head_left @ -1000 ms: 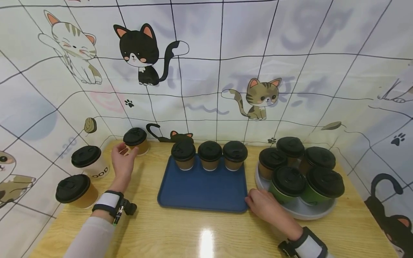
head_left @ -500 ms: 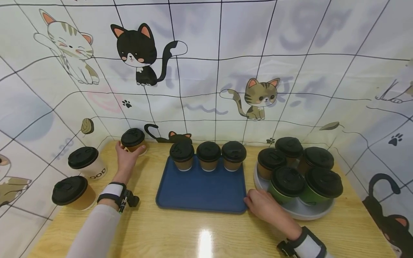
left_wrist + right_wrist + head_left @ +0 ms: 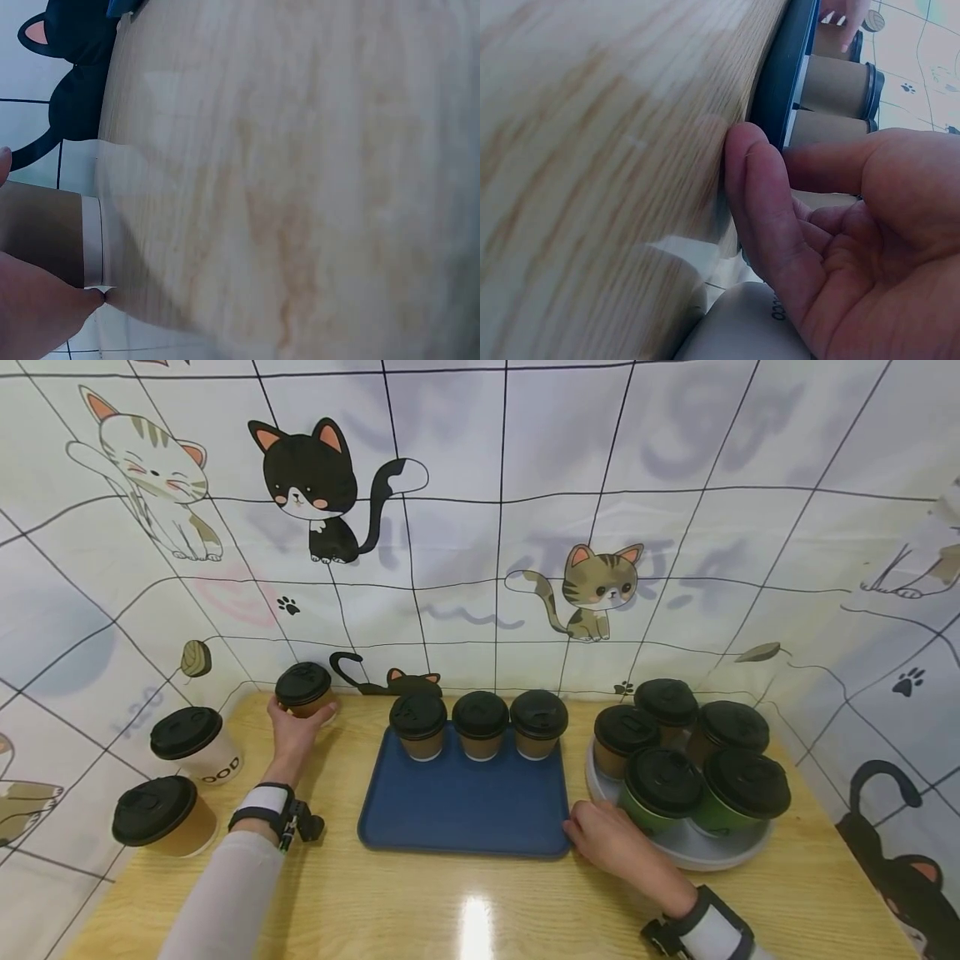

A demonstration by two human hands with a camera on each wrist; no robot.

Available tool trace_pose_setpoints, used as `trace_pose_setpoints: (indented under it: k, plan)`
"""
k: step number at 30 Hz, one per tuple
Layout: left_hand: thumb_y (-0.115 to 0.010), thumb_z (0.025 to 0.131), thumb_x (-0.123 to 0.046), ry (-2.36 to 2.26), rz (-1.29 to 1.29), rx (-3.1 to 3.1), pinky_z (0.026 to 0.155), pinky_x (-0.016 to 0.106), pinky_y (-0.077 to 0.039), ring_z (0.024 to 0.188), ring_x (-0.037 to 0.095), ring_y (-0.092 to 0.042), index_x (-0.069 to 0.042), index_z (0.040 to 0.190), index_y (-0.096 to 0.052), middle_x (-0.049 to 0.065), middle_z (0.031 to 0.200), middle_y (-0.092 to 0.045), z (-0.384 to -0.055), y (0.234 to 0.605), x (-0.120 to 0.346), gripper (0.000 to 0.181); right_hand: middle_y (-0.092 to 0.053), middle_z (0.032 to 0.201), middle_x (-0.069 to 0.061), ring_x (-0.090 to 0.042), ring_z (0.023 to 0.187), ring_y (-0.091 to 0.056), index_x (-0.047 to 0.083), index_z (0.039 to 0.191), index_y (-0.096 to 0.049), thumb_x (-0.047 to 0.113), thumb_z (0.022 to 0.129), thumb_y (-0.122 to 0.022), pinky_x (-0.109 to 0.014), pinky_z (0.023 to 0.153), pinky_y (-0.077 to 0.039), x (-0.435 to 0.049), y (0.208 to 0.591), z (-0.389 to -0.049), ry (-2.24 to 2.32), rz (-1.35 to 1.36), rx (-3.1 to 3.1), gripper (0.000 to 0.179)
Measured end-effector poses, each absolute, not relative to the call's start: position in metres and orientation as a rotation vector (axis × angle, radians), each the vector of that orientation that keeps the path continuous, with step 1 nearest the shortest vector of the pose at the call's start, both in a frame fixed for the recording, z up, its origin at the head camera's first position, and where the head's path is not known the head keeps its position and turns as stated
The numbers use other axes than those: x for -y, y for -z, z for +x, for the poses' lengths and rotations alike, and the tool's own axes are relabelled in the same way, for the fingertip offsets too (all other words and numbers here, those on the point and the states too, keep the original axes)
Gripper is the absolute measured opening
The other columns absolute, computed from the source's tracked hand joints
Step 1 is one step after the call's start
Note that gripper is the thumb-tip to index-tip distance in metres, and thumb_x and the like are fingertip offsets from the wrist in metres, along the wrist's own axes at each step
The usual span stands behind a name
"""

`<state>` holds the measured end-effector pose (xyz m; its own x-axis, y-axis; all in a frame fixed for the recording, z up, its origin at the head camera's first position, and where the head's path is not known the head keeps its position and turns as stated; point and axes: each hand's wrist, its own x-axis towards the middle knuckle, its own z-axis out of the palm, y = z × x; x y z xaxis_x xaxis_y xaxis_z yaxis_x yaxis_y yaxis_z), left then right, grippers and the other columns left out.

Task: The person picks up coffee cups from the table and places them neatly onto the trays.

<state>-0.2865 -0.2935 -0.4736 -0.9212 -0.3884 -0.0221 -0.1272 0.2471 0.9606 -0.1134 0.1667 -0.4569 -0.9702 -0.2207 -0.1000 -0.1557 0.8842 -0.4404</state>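
Observation:
At the back left, my left hand [image 3: 295, 731] grips a brown paper coffee cup [image 3: 306, 692] with a black lid, fingers on its left side and thumb on its right. In the left wrist view the cup's brown wall [image 3: 41, 232] and white base band show between the digits. My right hand [image 3: 611, 839] pinches the right edge of a blue tray [image 3: 465, 810] near its front corner. The right wrist view shows its fingertips [image 3: 744, 142] right at the tray's edge. Along the tray's back stand three lidded brown cups [image 3: 480, 727] in a row.
On the left stand a white lidded cup [image 3: 213, 760] with lettering and a larger brown lidded cup [image 3: 183, 827]. To the right, a round grey-white tray [image 3: 701, 857] bears several lidded brown and green cups. A cat-print cloth [image 3: 465, 527] hangs behind the table [image 3: 390, 902].
My left hand has moved onto the back-left cup and taken hold around its side. The right hand stays at the tray's edge. The head view has shifted slightly.

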Motion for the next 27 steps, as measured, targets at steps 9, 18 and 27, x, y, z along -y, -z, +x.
trace_pose_setpoints:
  k: [9, 18, 27]
  plan:
    - [-0.079, 0.091, -0.022, 1.793, 0.437, 2.206, 0.123, 0.039, -0.018, 0.153, 0.028, -0.023, -0.01, 0.162, -0.002, 0.017, 0.167, -0.018, -0.2886, 0.4755, 0.2955, 0.106, -0.047, 0.054, 0.004, -0.014, 0.048, -0.044, 0.015, 0.061, -0.052, 0.008, 0.1, -0.067, -0.031, 0.05, -0.037, -0.1644, 0.458, -0.1141, 0.685, -0.316, -2.891, 0.042]
    - [-0.08, 0.091, -0.022, 1.795, 0.452, 2.192, 0.123, 0.04, -0.02, 0.151, 0.029, -0.027, -0.01, 0.157, -0.008, 0.018, 0.164, -0.021, -0.2882, 0.4761, 0.297, 0.098, -0.048, 0.053, 0.004, -0.014, 0.047, -0.045, 0.015, 0.061, -0.052, 0.009, 0.1, -0.066, -0.031, 0.05, -0.037, -0.165, 0.456, -0.1136, 0.701, -0.305, -2.87, 0.042]
    - [-0.083, 0.089, -0.022, 1.823, 0.354, 2.166, 0.121, 0.041, -0.026, 0.147, 0.026, -0.032, -0.009, 0.156, -0.016, 0.016, 0.162, -0.028, -0.2814, 0.4686, 0.2929, 0.096, -0.048, 0.053, 0.005, -0.013, 0.048, -0.045, 0.015, 0.062, -0.052, 0.009, 0.1, -0.066, -0.03, 0.051, -0.037, -0.1678, 0.4575, -0.1139, 0.694, -0.31, -2.88, 0.041]
